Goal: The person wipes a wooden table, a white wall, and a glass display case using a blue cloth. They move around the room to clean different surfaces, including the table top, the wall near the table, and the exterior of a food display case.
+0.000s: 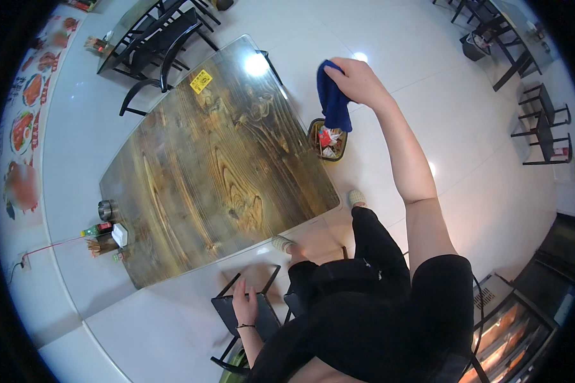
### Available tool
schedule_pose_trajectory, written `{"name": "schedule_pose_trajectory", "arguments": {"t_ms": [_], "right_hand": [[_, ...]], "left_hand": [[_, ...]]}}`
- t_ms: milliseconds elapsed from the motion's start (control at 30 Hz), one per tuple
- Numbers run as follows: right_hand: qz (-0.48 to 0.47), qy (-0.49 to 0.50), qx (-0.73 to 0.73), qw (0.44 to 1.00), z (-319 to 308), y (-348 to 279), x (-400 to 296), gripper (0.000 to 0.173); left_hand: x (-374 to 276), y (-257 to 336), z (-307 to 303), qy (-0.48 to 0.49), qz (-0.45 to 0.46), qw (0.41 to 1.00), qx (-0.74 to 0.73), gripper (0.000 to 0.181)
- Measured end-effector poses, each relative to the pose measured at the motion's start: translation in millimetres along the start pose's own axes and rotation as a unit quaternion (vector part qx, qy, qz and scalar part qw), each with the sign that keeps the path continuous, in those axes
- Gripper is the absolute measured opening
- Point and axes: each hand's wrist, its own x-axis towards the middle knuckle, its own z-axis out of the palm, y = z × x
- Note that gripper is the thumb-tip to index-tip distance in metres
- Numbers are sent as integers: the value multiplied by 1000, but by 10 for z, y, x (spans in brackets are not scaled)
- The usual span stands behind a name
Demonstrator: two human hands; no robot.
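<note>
A dark blue cloth (pixel 333 103) hangs from my right hand (pixel 358 82), which grips its upper end. Below the cloth's lower edge, a small waste bin (pixel 328 154) filled with litter stands on the floor beside the table. My left hand (pixel 245 304) is over a black chair (pixel 262 318), its fingers pointing towards the table; whether it touches the chair is hard to tell. Before me lies a wood-grain table top (pixel 220 177) with a glossy, clear-edged surface and a yellow printed sticker (pixel 201 82) near its far end.
At the table's left end stand a metal cup (pixel 105 209), a green bottle (pixel 97 229), a white box (pixel 120 235) and a holder of chopsticks (pixel 96 247). Black chairs (pixel 172 52) adjoin the far side. Another bin (pixel 476 46) sits by a table at upper right. A lit display cabinet (pixel 503 335) is at lower right.
</note>
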Motion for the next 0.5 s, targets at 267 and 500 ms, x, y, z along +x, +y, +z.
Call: {"name": "schedule_pose_trajectory", "arguments": {"t_ms": [267, 500], "right_hand": [[-164, 1, 71, 984, 68, -845, 149, 31], [-211, -48, 163, 963, 205, -1599, 201, 37]], "left_hand": [[-299, -17, -162, 48, -10, 999, -23, 38], [-588, -78, -321, 73, -41, 996, -37, 38]]}}
